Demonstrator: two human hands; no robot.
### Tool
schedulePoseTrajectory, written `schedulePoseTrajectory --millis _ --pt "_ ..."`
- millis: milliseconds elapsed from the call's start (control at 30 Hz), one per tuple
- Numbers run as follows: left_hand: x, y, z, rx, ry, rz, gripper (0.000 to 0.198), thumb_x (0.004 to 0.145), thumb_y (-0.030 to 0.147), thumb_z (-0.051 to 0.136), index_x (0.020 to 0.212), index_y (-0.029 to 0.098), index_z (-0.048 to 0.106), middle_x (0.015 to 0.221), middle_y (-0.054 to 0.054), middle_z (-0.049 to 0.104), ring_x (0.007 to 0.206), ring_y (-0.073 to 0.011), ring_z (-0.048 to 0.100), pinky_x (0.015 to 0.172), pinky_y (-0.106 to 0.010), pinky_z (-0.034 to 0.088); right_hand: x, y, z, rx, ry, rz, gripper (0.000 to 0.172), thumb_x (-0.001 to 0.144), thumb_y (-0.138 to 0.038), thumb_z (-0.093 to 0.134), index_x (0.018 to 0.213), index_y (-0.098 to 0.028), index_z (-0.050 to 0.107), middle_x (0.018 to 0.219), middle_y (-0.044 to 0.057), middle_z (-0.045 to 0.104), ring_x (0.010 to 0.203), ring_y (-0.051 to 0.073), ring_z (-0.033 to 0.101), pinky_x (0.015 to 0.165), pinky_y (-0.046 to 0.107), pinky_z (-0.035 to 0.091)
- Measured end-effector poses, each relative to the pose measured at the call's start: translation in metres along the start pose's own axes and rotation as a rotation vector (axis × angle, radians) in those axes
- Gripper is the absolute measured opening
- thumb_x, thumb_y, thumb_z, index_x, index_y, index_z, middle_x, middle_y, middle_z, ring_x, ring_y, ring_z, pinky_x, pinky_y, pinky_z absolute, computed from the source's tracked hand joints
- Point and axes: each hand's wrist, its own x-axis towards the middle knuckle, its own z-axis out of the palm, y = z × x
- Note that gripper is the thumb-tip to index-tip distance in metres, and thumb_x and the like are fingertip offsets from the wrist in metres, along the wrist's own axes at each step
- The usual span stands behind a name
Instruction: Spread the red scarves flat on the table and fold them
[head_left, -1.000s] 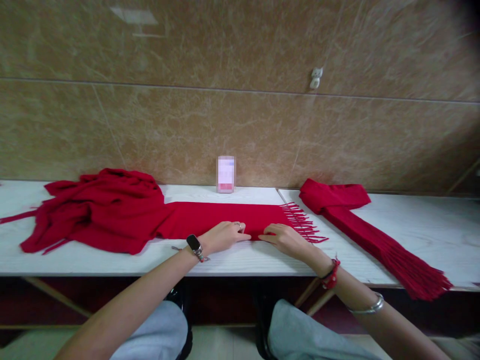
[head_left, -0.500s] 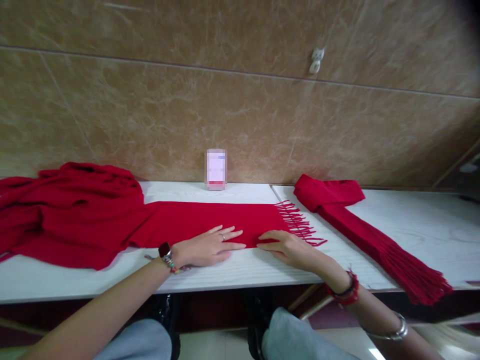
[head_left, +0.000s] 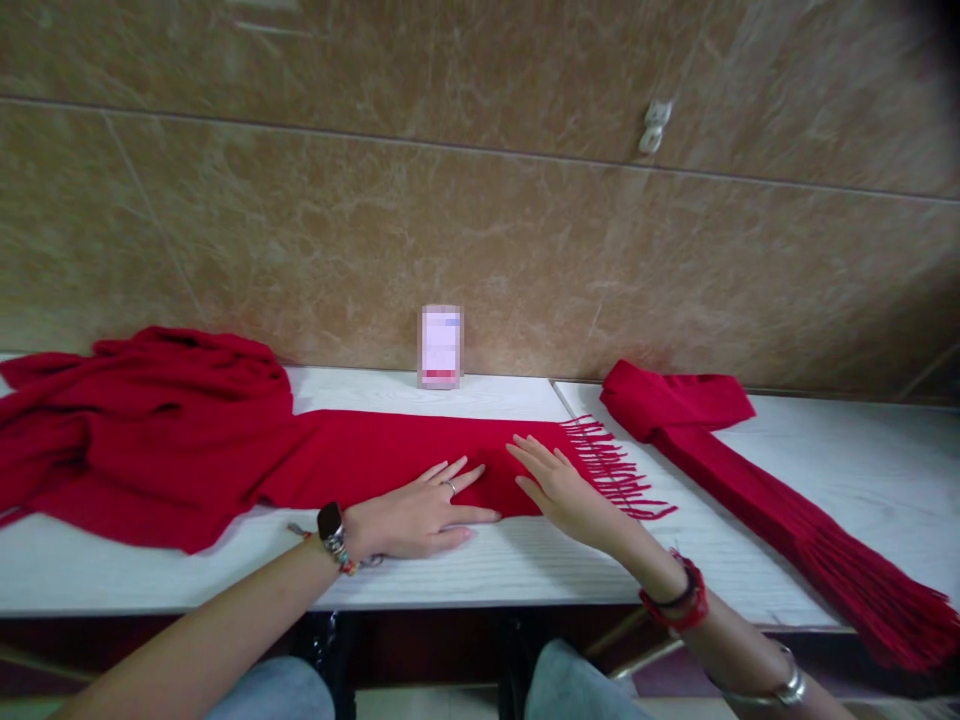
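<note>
A red fringed scarf (head_left: 390, 455) lies flat along a white table (head_left: 480, 570), its fringe (head_left: 611, 470) pointing right and its other end bunched in a heap (head_left: 142, 420) at the left. My left hand (head_left: 416, 515) rests flat on the scarf's near edge, fingers spread, a watch on the wrist. My right hand (head_left: 559, 485) lies flat and open on the scarf just left of the fringe, with red bands on the wrist.
A second red scarf (head_left: 750, 490), folded into a long strip, runs diagonally across the right table and hangs over its front edge. A small blurred card (head_left: 440, 346) stands against the marble wall. My knees show below the table edge.
Both hands opened from curled to flat. My right hand slid further onto the scarf, away from its near edge. The view shifted a little.
</note>
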Motion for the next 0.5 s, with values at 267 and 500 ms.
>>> schedulePoseTrajectory --millis 267,500 --pt "0.004 -0.011 0.015 0.128 0.106 -0.291 0.046 0.09 0.045 0.026 0.135 0.033 0.023 0.145 -0.004 0.015 0.131 -0.0293 0.008 0.102 -0.053 0.013 0.004 -0.011 0.011 -0.141 -0.149 0.037 0.052 0.089 -0.043 0.026 0.135 -0.018 0.028 0.141 0.009 0.025 0.13 0.026 0.017 0.101 0.054 0.019" --pt "0.004 -0.017 0.019 0.121 0.067 -0.301 0.049 0.089 0.049 0.024 0.136 0.035 0.019 0.145 -0.004 0.014 0.131 -0.0304 0.009 0.101 -0.053 0.013 -0.016 0.022 0.005 -0.308 -0.166 -0.041 0.044 0.09 -0.038 0.031 0.132 -0.024 0.033 0.14 0.011 0.027 0.128 0.03 0.022 0.092 0.061 0.028"
